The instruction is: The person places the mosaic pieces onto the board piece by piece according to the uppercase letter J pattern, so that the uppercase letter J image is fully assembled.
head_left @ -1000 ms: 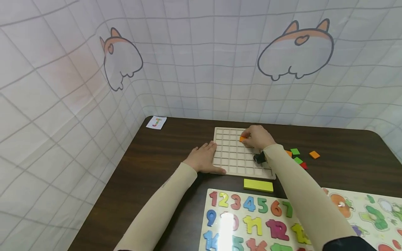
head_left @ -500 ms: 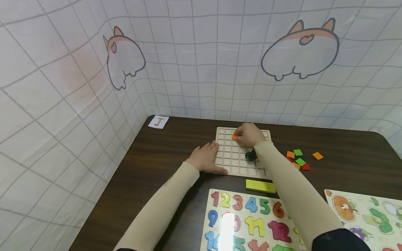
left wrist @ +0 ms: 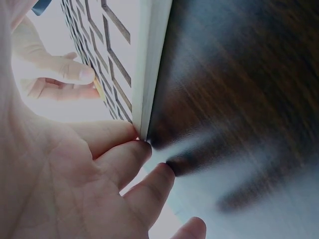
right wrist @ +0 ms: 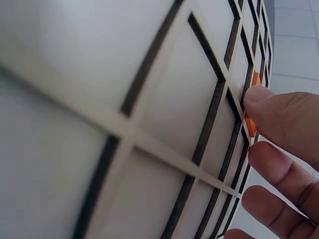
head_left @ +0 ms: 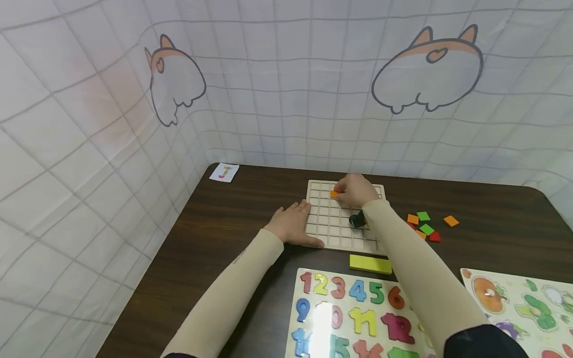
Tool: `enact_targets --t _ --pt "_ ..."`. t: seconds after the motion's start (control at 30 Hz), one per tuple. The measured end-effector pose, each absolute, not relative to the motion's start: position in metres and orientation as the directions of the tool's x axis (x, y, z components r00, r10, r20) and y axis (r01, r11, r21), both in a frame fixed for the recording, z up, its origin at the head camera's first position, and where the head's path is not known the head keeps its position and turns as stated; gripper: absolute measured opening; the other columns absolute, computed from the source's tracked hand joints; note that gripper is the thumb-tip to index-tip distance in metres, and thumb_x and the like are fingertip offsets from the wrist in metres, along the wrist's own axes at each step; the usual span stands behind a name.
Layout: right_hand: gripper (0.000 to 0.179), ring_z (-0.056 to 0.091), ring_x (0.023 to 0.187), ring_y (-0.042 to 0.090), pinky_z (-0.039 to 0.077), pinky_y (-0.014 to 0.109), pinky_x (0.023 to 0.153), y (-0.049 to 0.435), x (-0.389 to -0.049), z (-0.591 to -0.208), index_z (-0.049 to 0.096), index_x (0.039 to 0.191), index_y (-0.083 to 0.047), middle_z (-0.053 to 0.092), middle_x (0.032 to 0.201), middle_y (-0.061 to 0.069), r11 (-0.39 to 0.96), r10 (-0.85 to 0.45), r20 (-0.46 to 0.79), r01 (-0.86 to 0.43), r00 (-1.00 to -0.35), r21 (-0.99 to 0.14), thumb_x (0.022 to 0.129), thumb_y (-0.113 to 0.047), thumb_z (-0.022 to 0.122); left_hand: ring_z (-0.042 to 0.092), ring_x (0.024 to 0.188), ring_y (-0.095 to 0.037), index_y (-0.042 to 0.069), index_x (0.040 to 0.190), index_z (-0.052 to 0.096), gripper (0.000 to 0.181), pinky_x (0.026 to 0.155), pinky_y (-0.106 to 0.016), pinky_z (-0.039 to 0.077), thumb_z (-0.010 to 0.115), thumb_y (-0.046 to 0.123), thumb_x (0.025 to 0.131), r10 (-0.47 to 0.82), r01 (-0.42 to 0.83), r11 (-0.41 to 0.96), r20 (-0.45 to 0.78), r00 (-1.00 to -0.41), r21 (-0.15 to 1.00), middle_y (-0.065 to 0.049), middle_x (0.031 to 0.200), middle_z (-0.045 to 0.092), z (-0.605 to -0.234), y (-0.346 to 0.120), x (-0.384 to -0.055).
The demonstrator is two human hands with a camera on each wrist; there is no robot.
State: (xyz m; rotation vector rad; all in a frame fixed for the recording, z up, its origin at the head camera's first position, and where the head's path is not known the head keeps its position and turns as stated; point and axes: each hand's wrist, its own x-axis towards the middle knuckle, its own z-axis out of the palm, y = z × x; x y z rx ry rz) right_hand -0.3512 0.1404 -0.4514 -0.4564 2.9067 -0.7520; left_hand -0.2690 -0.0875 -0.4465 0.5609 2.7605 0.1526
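A pale wooden grid board (head_left: 320,223) lies on the dark table in the head view. Along its left edge rests my left hand (head_left: 290,224), fingers extended and thumb at the front corner. The left wrist view shows its fingertips (left wrist: 142,149) right at the board's side. My right hand (head_left: 355,192) is over the board's upper part and pinches an orange square tile (head_left: 334,194) between thumb and fingers. In the right wrist view that orange tile (right wrist: 250,126) sits at the grid cells, partly covered by the thumb.
Loose green, orange and red tiles (head_left: 427,229) lie right of the board. A yellow-green block (head_left: 370,264) is in front of it, then a number puzzle (head_left: 320,286). A vegetable puzzle (head_left: 510,283) lies at the right, a small printed card (head_left: 224,172) at the far left corner.
Over the last second my right hand moved left across the board with the orange tile, then stayed nearly still. My left hand has kept its place at the board's edge.
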Motion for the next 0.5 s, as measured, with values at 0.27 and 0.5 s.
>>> enact_targets --t 0.27,0.5 --pt "0.032 0.067 0.115 0.035 0.056 0.053 0.096 0.162 -0.337 -0.446 0.074 0.127 -0.007 0.071 0.125 0.016 0.809 -0.310 0.000 -0.264 -0.951 -0.525 0.099 -0.022 0.071 0.029 0.161 -0.029 0.010 0.166 0.024 0.121 0.126 -0.061 0.029 0.071 0.078 0.079 0.396 0.355 0.916 -0.274 -0.876 0.186 -0.010 0.174 0.023 -0.443 -0.087 -0.268" --pt "0.032 0.069 0.107 0.032 0.056 0.052 0.092 0.210 -0.318 -0.446 0.073 0.127 -0.006 0.073 0.121 0.015 0.848 -0.291 -0.001 -0.257 -0.957 -0.463 0.099 -0.023 0.071 0.029 0.160 -0.031 0.009 0.166 0.024 0.121 0.124 -0.062 0.031 0.073 0.077 0.078 0.409 0.366 0.909 -0.266 -0.873 0.198 -0.011 0.174 0.023 -0.443 -0.084 -0.268"
